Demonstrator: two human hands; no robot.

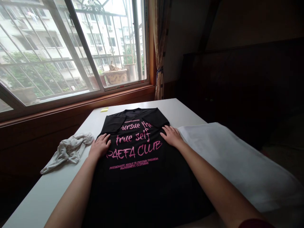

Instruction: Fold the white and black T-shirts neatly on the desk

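Note:
A black T-shirt with pink lettering lies spread face up on the white table, its collar toward the window side. Both short sleeves are folded inward over the chest and cover the edges of the print. My left hand lies flat on the shirt's left edge, just below the folded sleeve. On the opposite edge, my right hand rests with fingers spread, next to the other sleeve's hem. Neither hand grips the cloth visibly. The shirt's lower end runs toward me and is lost in shadow.
A crumpled pale cloth sits on the white table at the left edge. Near the far left corner is a yellow sticky note. White fabric covers the right side. A window and a tied curtain stand beyond.

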